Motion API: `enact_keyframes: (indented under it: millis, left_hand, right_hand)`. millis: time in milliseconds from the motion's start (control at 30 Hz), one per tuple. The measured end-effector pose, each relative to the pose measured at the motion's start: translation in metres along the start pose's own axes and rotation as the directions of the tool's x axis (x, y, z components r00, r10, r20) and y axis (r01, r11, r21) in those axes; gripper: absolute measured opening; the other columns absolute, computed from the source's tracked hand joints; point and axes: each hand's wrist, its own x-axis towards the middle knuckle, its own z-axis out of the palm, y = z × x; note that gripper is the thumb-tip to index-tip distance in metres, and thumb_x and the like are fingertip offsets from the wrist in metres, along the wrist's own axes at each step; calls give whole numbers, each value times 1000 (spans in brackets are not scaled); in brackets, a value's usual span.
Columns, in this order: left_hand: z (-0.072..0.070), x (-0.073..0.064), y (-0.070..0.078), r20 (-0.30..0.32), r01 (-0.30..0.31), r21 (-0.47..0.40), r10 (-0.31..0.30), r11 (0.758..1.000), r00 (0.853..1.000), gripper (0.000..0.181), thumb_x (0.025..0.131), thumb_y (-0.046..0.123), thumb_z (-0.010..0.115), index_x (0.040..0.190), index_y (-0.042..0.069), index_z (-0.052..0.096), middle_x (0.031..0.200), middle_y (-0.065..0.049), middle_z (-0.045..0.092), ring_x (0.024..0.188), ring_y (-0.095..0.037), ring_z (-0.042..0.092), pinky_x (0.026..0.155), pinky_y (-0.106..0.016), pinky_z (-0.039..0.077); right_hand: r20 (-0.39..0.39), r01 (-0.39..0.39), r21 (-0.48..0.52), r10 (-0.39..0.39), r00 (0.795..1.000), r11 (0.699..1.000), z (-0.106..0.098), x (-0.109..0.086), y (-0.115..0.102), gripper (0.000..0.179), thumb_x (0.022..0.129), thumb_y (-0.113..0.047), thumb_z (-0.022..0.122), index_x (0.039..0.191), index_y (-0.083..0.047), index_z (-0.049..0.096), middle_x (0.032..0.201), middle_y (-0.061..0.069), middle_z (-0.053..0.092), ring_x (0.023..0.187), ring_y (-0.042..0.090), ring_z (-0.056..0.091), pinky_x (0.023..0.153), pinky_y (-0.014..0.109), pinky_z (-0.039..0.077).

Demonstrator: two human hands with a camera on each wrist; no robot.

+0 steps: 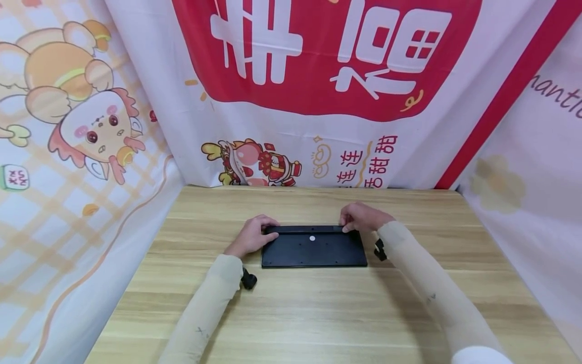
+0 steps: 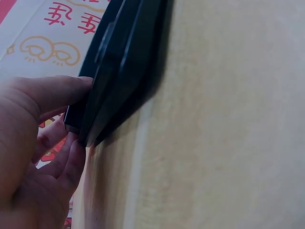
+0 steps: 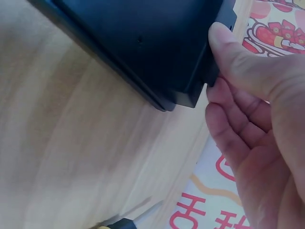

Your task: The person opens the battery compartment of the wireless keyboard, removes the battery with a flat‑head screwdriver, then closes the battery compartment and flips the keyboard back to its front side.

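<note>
A black keyboard (image 1: 313, 253) lies face down on the wooden table, its underside showing a round white sticker, small screw holes and a raised bar along the far edge. My left hand (image 1: 254, 235) grips the far left corner, thumb on top and fingers at the edge. In the left wrist view that hand (image 2: 47, 133) pinches the keyboard's corner (image 2: 112, 71). At the far right, my right hand (image 1: 364, 217) pinches the raised bar. The right wrist view has its thumb on the bar's edge and the other fingers curled behind the keyboard (image 3: 143, 43).
In the right wrist view, a tool with a black and yellow handle (image 3: 121, 223) and thin metal shaft lies on the table. Printed cloth (image 1: 318, 116) hangs behind the wooden table (image 1: 309, 313) and along both sides. Black mounts (image 1: 248, 279) sit at the wrists.
</note>
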Motion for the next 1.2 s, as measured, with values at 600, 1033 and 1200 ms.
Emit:
enact_keyframes:
  millis: [600, 1033, 1200]
  left_hand:
    - [2, 2, -7, -1, -32, -13, 32, 999, 999, 27, 97, 21, 79, 124, 16, 77, 126, -5, 71, 121, -26, 66, 105, -47, 55]
    - [5, 4, -11, -1, -36, -13, 36, 999, 999, 27, 97, 22, 78, 124, 16, 78, 126, -5, 71, 121, -26, 66, 105, -47, 55]
    - [4, 4, -9, -2, -38, -17, 38, 999, 999, 27, 97, 21, 78, 123, 15, 78, 126, -6, 71, 121, -26, 67, 104, -48, 55]
  right_hand:
    - [-136, 120, 43, -113, 984, 992, 9, -12, 8, 5, 94, -4, 78, 99, -6, 76, 89, 0, 72, 81, 11, 63, 75, 29, 55]
    - [-101, 91, 31, -87, 991, 995, 7, -15, 6, 8, 95, 1, 74, 100, -6, 77, 91, -1, 74, 83, 10, 65, 78, 30, 58]
    - [-102, 90, 19, -87, 991, 996, 5, -17, 6, 9, 96, -1, 74, 100, -8, 77, 92, 0, 75, 85, 10, 67, 80, 30, 59]
